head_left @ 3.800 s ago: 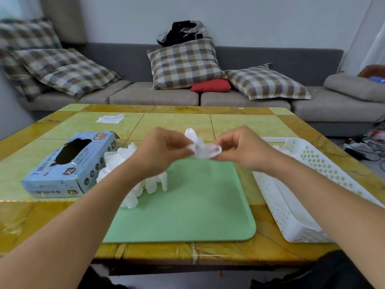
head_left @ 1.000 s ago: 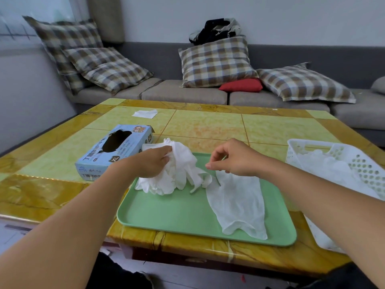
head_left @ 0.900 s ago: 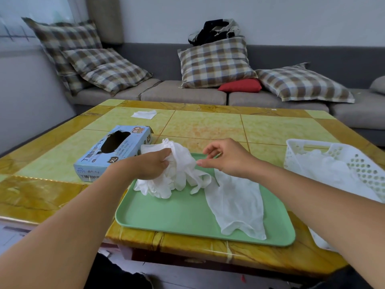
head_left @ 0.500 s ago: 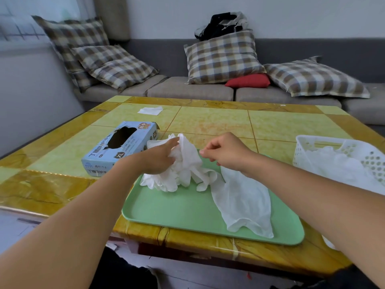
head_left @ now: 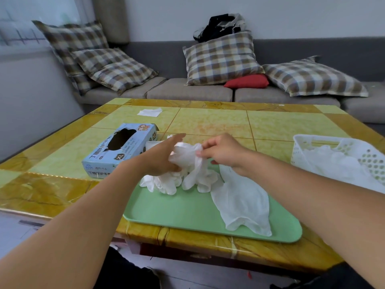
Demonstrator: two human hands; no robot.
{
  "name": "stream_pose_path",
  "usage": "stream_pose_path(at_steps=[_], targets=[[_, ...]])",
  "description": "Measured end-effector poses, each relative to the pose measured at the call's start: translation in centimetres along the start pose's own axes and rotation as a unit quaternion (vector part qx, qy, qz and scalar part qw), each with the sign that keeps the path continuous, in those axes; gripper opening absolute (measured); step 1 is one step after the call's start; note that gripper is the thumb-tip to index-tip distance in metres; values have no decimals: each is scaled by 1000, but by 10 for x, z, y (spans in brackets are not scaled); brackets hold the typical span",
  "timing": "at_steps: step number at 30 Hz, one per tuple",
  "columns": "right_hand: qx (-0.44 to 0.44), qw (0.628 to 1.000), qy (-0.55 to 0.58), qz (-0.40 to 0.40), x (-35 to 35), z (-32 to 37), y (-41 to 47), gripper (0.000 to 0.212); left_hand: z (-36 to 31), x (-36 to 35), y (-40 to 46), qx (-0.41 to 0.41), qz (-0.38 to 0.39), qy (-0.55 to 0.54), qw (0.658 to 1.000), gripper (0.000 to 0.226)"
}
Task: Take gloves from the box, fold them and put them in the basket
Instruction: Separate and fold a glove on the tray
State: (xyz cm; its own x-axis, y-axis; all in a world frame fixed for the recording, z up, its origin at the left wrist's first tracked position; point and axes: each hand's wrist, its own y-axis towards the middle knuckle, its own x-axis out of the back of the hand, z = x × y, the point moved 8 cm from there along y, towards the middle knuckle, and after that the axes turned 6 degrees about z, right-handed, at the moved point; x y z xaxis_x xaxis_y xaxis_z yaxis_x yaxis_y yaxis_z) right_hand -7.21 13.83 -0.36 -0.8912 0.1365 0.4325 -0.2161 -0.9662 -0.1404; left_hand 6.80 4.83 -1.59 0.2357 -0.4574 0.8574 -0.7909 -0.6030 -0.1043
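Head view, left to right. A light-blue cardboard glove box (head_left: 120, 150) with an oval dark opening is seen lying on the yellow tiled table (head_left: 208, 122), just beside the left edge of the flat pale-green plastic tray (head_left: 187, 211). A heap of crumpled white thin disposable gloves (head_left: 164, 181) rests on the tray's far left part. The left hand (head_left: 161, 157) is laid against the heap from the left, fingers extended and held close together, thumb underneath; whether anything is pinched cannot be told. One white glove (head_left: 187, 156) is raised out of the heap and is pinched at its upper edge by the curled fingers of the right hand (head_left: 224, 152). A flattened white glove (head_left: 241, 203) lies on the tray at right. The white perforated plastic basket (head_left: 373, 157) stands well apart on the far right and already holds white gloves.

Step judged: one glove is being separated from the heap. The heap should be held down by the left palm while the pinched edge is drawn up slowly, so that clinging neighbours are not dragged along. The cuff is best found before flattening.
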Motion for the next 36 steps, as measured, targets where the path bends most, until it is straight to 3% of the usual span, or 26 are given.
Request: stream_pose_path(at_steps=[2, 5, 7, 9, 11, 13, 14, 16, 18, 21, 24, 27, 30, 32, 34, 36], targets=[[43, 993, 111, -6, 27, 16, -18, 3, 9, 0, 2, 30, 4, -2, 1000, 86], [88, 940, 327, -31, 75, 34, -44, 6, 16, -5, 5, 67, 29, 29, 997, 74], [90, 919, 382, -37, 94, 32, -55, 14, 16, -4, 6, 96, 32, 61, 993, 65], [65, 933, 354, -25, 96, 20, -64, 14, 9, 1, 6, 113, 21, 100, 988, 71], [36, 942, 334, 6, 87, 4, -66, 16, -19, 16, -1, 72, -57, 94, 991, 76], [6, 945, 327, -9, 84, -6, -69, 18, -62, 37, -18, -15, -199, -27, 979, 54], [1, 950, 310, -31, 86, -7, -69, 16, -78, 41, -26, -36, -232, -119, 965, 46], [21, 964, 258, -64, 94, -2, -71, 18, -104, 26, -25, -41, -174, -279, 944, 63], [50, 969, 230, -75, 95, 6, -72, 26, -120, 4, -21, -27, -75, -348, 934, 78], [75, 967, 236, -62, 90, 16, -75, 23, -137, -14, -19, -37, 20, -452, 891, 54], [80, 966, 242, -41, 85, 20, -74, 16, -128, 1, -14, -42, -76, -544, 834, 25], [55, 959, 277, -32, 89, 13, -71, 11, -110, 11, -9, -38, -137, -595, 791, 26], [8, 961, 274, 30, 84, 4, -73, 7, -111, 18, -8, -62, -143, -575, 803, 32], [3, 969, 239, 68, 78, 0, -73, 34, -123, 18, -10, -86, -117, -555, 819, 26], [29, 975, 217, 41, 79, 4, -73, 47, -134, 18, -12, -112, -107, -514, 844, 22], [66, 973, 223, -18, 86, 11, -71, 35, -138, 21, -13, -123, -134, -483, 857, 21]])
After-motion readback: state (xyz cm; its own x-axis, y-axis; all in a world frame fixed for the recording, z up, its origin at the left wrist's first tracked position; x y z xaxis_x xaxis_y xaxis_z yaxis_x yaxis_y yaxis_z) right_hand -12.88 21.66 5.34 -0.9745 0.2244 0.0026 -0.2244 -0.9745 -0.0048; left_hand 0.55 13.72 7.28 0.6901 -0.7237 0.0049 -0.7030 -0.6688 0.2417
